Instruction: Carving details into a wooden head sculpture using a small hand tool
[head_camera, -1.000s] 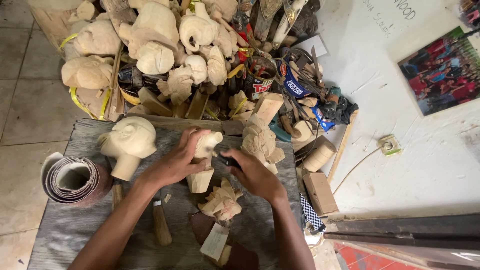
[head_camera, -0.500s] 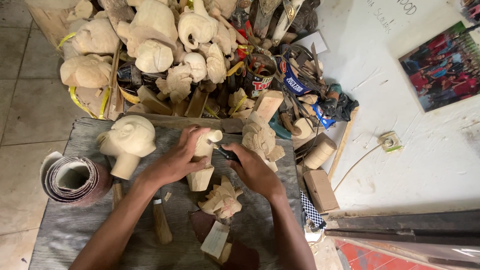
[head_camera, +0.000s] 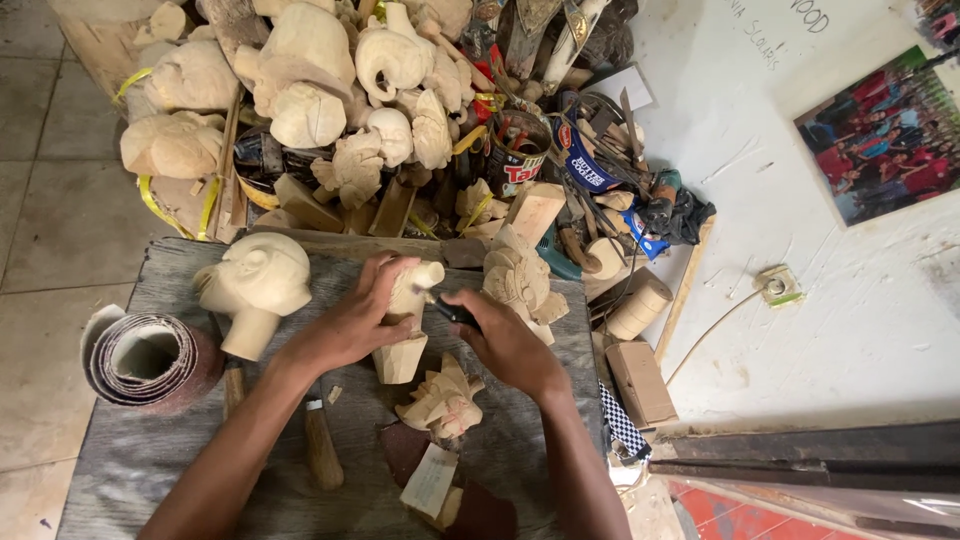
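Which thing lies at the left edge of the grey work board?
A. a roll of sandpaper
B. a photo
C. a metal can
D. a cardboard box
A: the roll of sandpaper lies at the left edge of the grey work board, left of the carved wooden head.

**Both hands on a small pale carving**

The left hand (head_camera: 350, 325) wraps around a small pale wood carving (head_camera: 405, 320) that stands on the grey board (head_camera: 150, 440). The right hand (head_camera: 505, 345) presses a dark-handled tool (head_camera: 450, 310) against the carving's upper part, its tip touching the wood. Just left stands a carved head (head_camera: 255, 285) on its neck, and further left lies a sandpaper roll (head_camera: 145, 358). Nearer, between the forearms, rests a leafy carved piece (head_camera: 440, 400), with a wooden-handled tool (head_camera: 322, 450) lying beside the left arm. Far behind, a heap of unfinished carvings (head_camera: 300, 90) crowds the floor.
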